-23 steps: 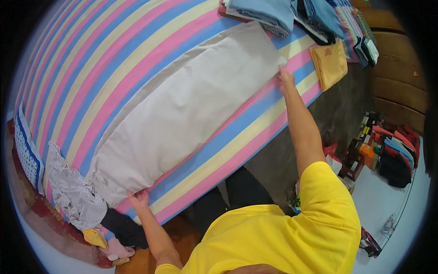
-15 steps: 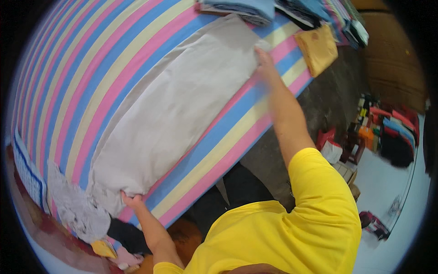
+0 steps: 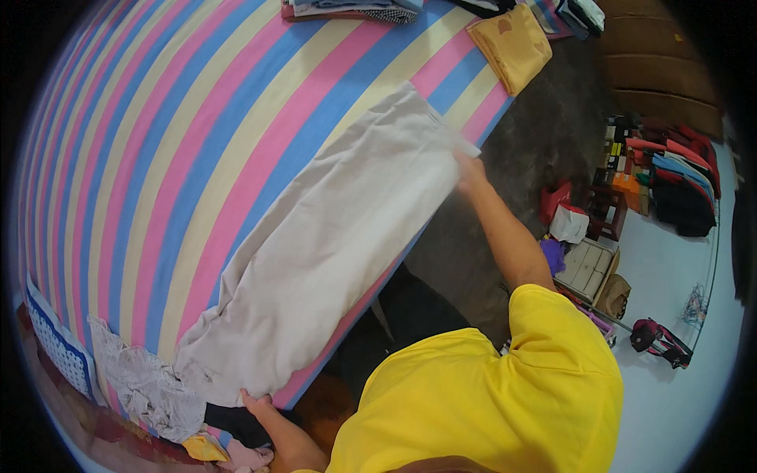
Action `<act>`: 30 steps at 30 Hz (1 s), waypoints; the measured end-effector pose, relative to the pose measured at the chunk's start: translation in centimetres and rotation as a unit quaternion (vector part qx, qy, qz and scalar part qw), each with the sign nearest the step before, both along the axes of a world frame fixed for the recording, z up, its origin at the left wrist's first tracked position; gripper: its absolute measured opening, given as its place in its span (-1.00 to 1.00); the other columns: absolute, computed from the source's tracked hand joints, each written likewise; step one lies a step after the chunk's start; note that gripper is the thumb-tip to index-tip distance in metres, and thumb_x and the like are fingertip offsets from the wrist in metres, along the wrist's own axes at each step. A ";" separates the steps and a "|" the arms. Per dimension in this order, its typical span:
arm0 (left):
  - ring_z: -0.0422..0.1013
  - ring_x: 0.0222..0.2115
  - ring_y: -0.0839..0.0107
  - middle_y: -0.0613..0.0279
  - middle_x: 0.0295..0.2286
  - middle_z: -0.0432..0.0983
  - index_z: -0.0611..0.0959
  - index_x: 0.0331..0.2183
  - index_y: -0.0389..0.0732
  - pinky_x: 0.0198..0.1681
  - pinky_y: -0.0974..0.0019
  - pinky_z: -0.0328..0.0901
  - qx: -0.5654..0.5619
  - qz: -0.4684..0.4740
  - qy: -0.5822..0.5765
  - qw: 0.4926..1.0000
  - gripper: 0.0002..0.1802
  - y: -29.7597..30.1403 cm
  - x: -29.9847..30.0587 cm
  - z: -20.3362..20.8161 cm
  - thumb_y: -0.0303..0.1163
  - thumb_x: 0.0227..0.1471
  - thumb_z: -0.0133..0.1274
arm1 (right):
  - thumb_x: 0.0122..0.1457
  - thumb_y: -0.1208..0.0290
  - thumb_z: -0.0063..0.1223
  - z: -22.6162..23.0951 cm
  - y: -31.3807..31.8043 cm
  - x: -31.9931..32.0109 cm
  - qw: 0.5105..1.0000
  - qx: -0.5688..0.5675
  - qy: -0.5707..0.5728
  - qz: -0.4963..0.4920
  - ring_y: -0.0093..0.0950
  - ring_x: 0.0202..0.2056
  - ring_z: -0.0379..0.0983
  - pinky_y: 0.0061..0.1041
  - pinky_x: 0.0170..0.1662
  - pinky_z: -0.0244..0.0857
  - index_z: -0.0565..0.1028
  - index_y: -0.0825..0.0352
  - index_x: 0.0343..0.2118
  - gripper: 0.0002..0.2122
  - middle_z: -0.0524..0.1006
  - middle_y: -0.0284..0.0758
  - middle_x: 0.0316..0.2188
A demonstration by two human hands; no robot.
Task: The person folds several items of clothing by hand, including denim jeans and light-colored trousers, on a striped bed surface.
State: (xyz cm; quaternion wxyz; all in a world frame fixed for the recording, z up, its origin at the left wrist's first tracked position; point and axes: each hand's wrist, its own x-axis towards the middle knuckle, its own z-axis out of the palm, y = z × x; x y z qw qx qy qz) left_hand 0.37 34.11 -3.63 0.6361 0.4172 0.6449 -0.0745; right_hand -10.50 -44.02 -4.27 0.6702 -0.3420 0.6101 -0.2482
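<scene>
The pale grey cloth [image 3: 331,252] lies lengthwise along the near edge of the striped bedsheet [image 3: 260,142], flattened into a long panel but not yet reduced to a compact shape. The left hand [image 3: 257,404] pinches its near-left corner; the right hand [image 3: 471,173] grasps its far-right end. Already folded are the yellow cloth [image 3: 512,49] and the clothes stack [image 3: 355,11] at the far side; a crumpled lacy garment [image 3: 154,388] and a black cloth [image 3: 238,424] at near left remain unfolded.
</scene>
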 end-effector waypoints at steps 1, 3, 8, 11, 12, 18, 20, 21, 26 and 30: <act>0.30 -0.13 0.17 0.16 -0.15 0.38 0.41 -0.09 -0.19 -0.12 0.05 0.23 0.093 -0.007 0.073 0.993 -0.44 -1.5 0.0 -0.5 -0.06 -0.10 -0.05 | -0.03 0.48 0.03 -2.6 -1.8 -2.7 0.988 -0.059 0.144 0.008 -0.36 -0.26 0.38 -0.37 -0.22 0.31 0.33 0.44 -0.20 -0.69 0.42 -0.22 -0.27; 0.30 -0.16 0.14 0.05 -0.20 0.39 0.41 -0.12 -0.27 -0.17 0.05 0.23 0.263 -0.063 0.231 0.934 -0.33 -1.9 0.0 0.4 -0.01 -0.23 0.05 | -0.04 0.48 0.02 -3.7 -1.5 -2.7 0.953 -0.103 0.283 0.030 -0.34 -0.28 0.38 -0.38 -0.22 0.30 0.33 0.41 -0.20 -0.70 0.43 -0.24 -0.29; 0.29 -0.19 0.06 -0.07 -0.26 0.40 0.48 -0.23 -0.35 -0.08 0.17 0.13 0.611 -0.603 -0.067 0.509 -0.61 -10.2 6.0 3.8 -0.40 -0.19 0.04 | -0.16 0.50 -0.05 4.1 -1.7 6.0 0.597 -0.625 0.303 0.401 -0.23 -0.19 0.29 -0.34 -0.10 0.15 0.44 0.19 -0.28 -0.72 0.43 -0.28 -0.33; 0.29 -0.23 0.09 0.04 -0.28 0.42 0.51 -0.30 -0.29 -0.09 0.16 0.12 0.490 -0.744 -0.244 0.383 -0.68 -18.4 10.3 4.3 -0.36 -0.19 0.06 | -0.18 0.52 -0.05 3.6 -1.9 11.2 0.538 -0.635 0.290 0.472 -0.26 -0.20 0.29 -0.36 -0.14 0.16 0.47 0.19 -0.36 -0.77 0.43 -0.29 -0.35; 0.30 -0.23 0.10 0.07 -0.29 0.43 0.52 -0.31 -0.25 -0.09 0.18 0.13 0.471 -0.767 -0.282 0.332 -0.68 -21.0 11.8 4.7 -0.34 -0.20 0.07 | -0.19 0.52 -0.05 3.5 -2.2 12.1 0.507 -0.635 0.295 0.502 -0.27 -0.21 0.30 -0.37 -0.16 0.17 0.47 0.20 -0.41 -0.79 0.42 -0.29 -0.35; 0.32 -0.35 0.22 0.15 -0.43 0.44 0.52 -0.51 -0.19 -0.27 0.19 0.16 0.309 -0.904 -0.111 0.275 -0.81 -23.7 16.2 4.8 -0.32 -0.27 0.09 | -0.20 0.46 -0.07 6.0 -4.0 11.5 0.465 -0.582 0.300 0.595 -0.27 -0.27 0.33 -0.38 -0.24 0.20 0.42 0.25 -0.54 -0.90 0.43 -0.25 -0.42; 0.32 -0.41 0.23 0.14 -0.47 0.43 0.49 -0.54 -0.22 -0.33 0.18 0.16 0.305 -0.896 -0.176 0.272 -0.82 -22.5 16.1 4.3 -0.34 -0.27 0.08 | -0.20 0.44 -0.08 7.0 -4.8 10.8 0.557 -0.493 0.311 0.592 -0.25 -0.33 0.35 -0.37 -0.29 0.21 0.41 0.27 -0.53 -0.89 0.43 -0.22 -0.47; 0.32 -0.47 0.25 0.14 -0.52 0.42 0.46 -0.58 -0.24 -0.39 0.18 0.16 0.300 -0.883 -0.244 0.265 -0.82 -22.2 16.1 4.0 -0.36 -0.26 0.07 | -0.20 0.42 -0.09 7.4 -5.3 10.7 0.642 -0.396 0.319 0.574 -0.23 -0.39 0.36 -0.36 -0.33 0.22 0.40 0.29 -0.53 -0.87 0.44 -0.20 -0.52; 0.32 -0.57 0.25 0.11 -0.57 0.41 0.44 -0.55 -0.28 -0.46 0.24 0.20 0.277 -0.802 -0.165 0.502 -0.80 -22.1 16.6 3.1 -0.39 -0.27 0.08 | -0.21 0.32 -0.05 4.8 -7.4 13.8 0.702 -0.404 0.288 0.511 -0.23 -0.41 0.40 -0.37 -0.35 0.24 0.43 0.28 -0.46 -0.79 0.46 -0.18 -0.53; 0.34 -0.51 0.23 0.08 -0.51 0.42 0.47 -0.47 -0.28 -0.40 0.26 0.22 0.273 -0.816 -0.205 0.467 -0.74 -22.6 16.7 2.2 -0.37 -0.29 0.11 | -0.20 0.25 0.00 1.4 -7.4 13.6 0.724 -0.405 0.330 0.451 -0.28 -0.33 0.42 -0.41 -0.26 0.26 0.47 0.31 -0.38 -0.69 0.49 -0.20 -0.45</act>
